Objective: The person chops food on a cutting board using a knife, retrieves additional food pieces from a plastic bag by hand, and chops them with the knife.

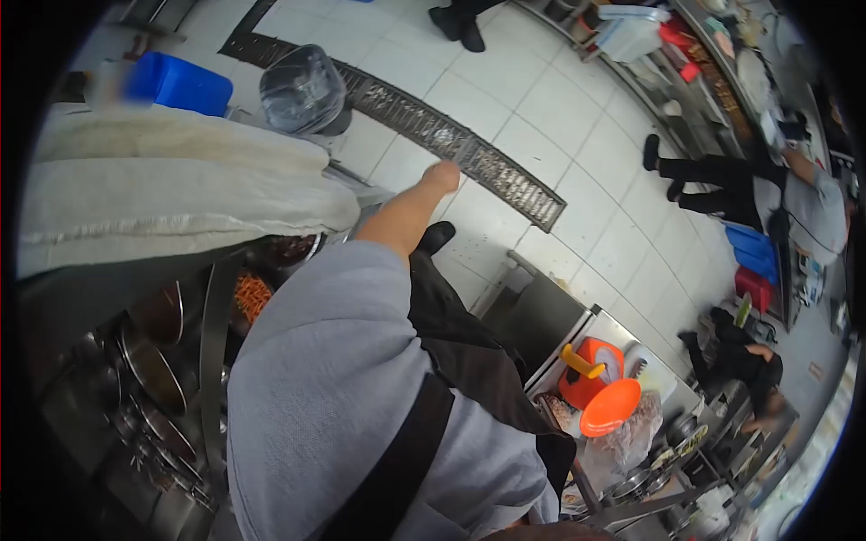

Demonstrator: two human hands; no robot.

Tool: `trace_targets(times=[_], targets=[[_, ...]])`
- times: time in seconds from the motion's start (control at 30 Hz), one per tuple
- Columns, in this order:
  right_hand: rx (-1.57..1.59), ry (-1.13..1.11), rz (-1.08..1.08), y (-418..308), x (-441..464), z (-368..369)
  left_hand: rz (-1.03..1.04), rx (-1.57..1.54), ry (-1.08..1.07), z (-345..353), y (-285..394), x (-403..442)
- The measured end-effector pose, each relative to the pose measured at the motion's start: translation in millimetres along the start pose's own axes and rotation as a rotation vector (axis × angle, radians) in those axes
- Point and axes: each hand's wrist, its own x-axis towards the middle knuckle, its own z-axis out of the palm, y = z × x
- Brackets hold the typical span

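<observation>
My left hand (441, 177) is at the end of my outstretched bare forearm, over the white tiled floor. It looks rounded, with the fingers turned away from view, and I see nothing sticking out of it. Just beyond it runs a metal floor drain grate (460, 149). Farther to the upper left is a bin with a clear plastic liner (302, 86), apart from the hand. My grey sleeve (334, 334) and dark apron (460, 338) fill the middle. My right hand is out of the frame.
A counter at lower right bears an orange container (591, 374), an orange bowl (611, 408) and plastic bags. At left are a pale cloth (171, 180), a blue bin (185, 83), shredded orange food (251, 298) and several metal pans. Co-workers (798, 194) stand along the right.
</observation>
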Motion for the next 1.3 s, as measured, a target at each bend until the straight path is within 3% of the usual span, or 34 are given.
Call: trace_targets(times=[0.07,0.13,0.2,0.23,0.3,0.33,0.4,0.47,0.5,0.57,0.6,0.67,0.73,0.8,0.87,0.9,0.93,0.97,1.0,1.03,1.07,1.13,1.3], targets=[[0.003,-0.037,-0.002,-3.0,6.2,0.0,-0.105,-0.106,0.222,-31.6,-32.1,27.5],[0.011,-0.059,-0.004,-11.6,6.9,-4.9,-0.164,0.047,0.374,-98.1,-59.1,25.7],[0.077,-0.046,-0.008,-48.7,5.3,-17.2,-0.373,0.025,0.555,-143.7,-110.3,35.6],[0.137,-0.025,-0.011,-59.2,4.4,-19.5,-0.594,-0.031,0.756,-150.0,-144.2,50.2],[0.12,-0.034,0.071,-37.2,1.9,-10.3,-0.74,-0.183,0.691,-163.6,-199.1,34.8],[0.099,-0.042,0.146,-26.5,-0.1,-9.0,-0.737,-0.185,0.685,-151.0,-198.2,38.8],[0.152,-0.05,0.137,-8.4,-3.7,-8.8,-0.862,-0.082,0.895,-117.8,-194.2,37.3],[0.216,-0.048,0.127,-9.6,-12.9,-4.2,-0.595,-0.292,0.738,-79.8,-144.6,22.2],[0.089,-0.039,0.074,-17.4,-17.0,-6.9,-0.477,-0.354,0.524,-21.5,-152.6,64.7],[-0.075,0.031,-0.05,-11.7,-23.1,-0.4,-0.196,-0.137,0.118,41.3,-76.5,46.0],[-0.065,0.063,-0.037,-5.3,-26.1,4.4,-0.074,-0.126,0.127,78.1,-35.3,28.4],[-0.019,0.159,0.064,3.7,-35.3,20.0,0.123,-0.1,-0.078,120.0,37.9,-24.5],[0.211,0.236,0.149,-18.7,-61.2,24.2,0.316,-0.098,-0.184,152.4,80.2,-63.3],[0.164,0.237,0.221,-16.3,-97.2,34.2,0.387,0.048,-0.295,156.1,104.5,-101.5],[0.286,0.36,0.188,-14.2,-143.4,49.3,0.54,0.115,-0.246,196.3,86.7,-89.4],[0.282,0.43,0.088,18.0,-162.2,75.9,0.573,0.225,-0.249,190.2,81.6,-98.2],[0.236,0.562,0.052,42.3,-186.5,103.0,0.451,0.227,-0.348,163.2,86.6,-131.1],[0.373,0.404,0.302,42.0,-212.5,104.5,0.445,0.31,-0.337,161.4,76.8,-141.2],[0.421,0.471,0.359,57.5,-239.8,126.7,0.525,0.26,-0.187,201.3,33.7,-99.2],[0.411,0.468,0.402,75.4,-262.9,149.7,0.528,0.322,-0.135,199.7,24.8,-118.7],[0.397,0.458,0.43,90.4,-284.0,165.5,0.505,0.454,-0.188,202.1,23.5,-132.2],[0.472,0.494,0.488,104.1,-332.8,193.8,0.324,0.319,-0.336,204.5,31.3,-206.0],[0.579,0.579,0.642,126.9,-432.4,248.2,0.637,0.755,-0.765,236.8,121.0,-382.9]])
